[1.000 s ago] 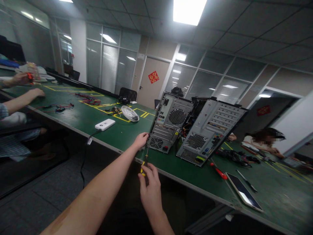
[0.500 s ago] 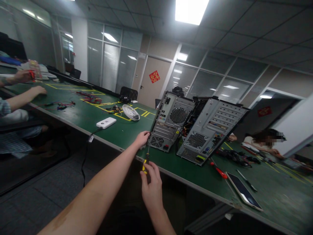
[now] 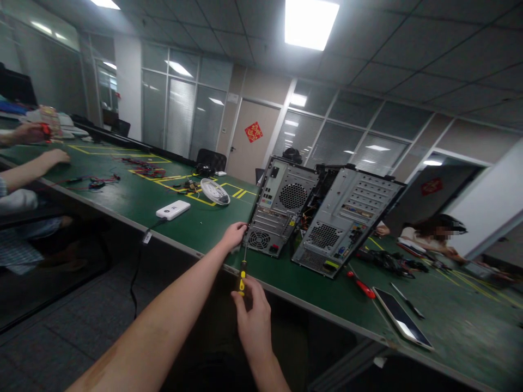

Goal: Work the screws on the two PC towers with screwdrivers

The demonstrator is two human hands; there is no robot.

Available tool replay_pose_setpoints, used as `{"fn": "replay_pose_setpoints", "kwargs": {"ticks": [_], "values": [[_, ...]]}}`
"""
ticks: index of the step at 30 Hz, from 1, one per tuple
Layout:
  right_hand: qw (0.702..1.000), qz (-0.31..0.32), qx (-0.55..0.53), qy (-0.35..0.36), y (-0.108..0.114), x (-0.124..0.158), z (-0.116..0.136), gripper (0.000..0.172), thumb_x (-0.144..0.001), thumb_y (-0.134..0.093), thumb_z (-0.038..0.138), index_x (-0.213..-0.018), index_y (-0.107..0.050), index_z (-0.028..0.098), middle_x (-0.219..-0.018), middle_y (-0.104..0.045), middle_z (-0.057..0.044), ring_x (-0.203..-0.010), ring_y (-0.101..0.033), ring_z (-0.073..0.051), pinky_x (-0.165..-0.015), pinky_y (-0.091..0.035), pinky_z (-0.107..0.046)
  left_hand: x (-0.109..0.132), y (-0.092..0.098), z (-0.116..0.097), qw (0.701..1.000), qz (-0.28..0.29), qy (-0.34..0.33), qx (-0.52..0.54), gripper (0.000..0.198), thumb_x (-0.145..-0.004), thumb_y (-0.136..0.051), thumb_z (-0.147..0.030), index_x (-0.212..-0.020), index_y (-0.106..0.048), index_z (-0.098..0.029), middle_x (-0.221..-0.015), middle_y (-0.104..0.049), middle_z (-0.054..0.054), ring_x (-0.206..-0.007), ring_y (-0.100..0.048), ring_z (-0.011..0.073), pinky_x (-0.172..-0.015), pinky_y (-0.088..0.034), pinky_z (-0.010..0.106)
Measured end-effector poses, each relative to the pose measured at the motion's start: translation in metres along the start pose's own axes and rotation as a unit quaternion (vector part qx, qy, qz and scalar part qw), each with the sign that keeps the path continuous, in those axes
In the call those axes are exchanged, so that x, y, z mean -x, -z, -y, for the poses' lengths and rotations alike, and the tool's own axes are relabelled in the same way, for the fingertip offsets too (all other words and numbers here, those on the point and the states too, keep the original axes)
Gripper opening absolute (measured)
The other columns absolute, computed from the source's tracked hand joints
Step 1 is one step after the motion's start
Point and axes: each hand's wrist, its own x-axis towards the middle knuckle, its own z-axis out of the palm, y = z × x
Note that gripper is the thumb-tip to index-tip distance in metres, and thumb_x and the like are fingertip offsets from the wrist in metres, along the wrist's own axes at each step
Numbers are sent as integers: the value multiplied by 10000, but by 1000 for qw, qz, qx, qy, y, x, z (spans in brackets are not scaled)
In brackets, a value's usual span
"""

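A yellow-and-black screwdriver (image 3: 242, 279) is pinched between the thumb and fingers of my right hand (image 3: 254, 307). Its shaft points up and away, with the tip against the lower left edge of the nearer computer case (image 3: 281, 202). At that same edge, my left hand (image 3: 234, 236) grips the case, its fingertips partly hidden. The case stands upright with its back panel of vents and ports facing me. Close to its right stands a second open computer case (image 3: 347, 218), also showing its back panel.
On the green table (image 3: 269, 283), a red-handled tool (image 3: 362, 285), a phone (image 3: 402, 318) and a thin pen-like tool (image 3: 407, 300) lie right. A white power bank (image 3: 173, 210), a white oval frame (image 3: 214, 191) and wires (image 3: 96, 181) lie left. Other people sit at both ends.
My view has shifted slightly. The screwdriver handle has turned in my right hand, showing more of its yellow side. My left hand keeps its place at the case edge.
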Motion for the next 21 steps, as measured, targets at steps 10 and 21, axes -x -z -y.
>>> {"fn": "replay_pose_setpoints", "kwargs": {"ticks": [10,21], "values": [[998,0,35,43,-2,-3,13,215,-977,-614,217,-1149,-741,241,-1317,-647,-119,-1147,-695,-252,-991,-574,-375,2,-1,-1,1000,-6,-14,2,307,-959,-565,-297,-1133,-786,-175,-1105,-800,97,-969,-719,216,-920,-535,312],[998,5,37,60,-1,0,11,267,-986,-573,207,-1180,-756,222,-1346,-635,-137,-1173,-691,-243,-1024,-571,-383,2,-1,-6,1000,-12,-21,-18,307,-954,-569,-286,-1120,-799,-170,-1146,-793,108,-1038,-706,231,-976,-505,322]]}}
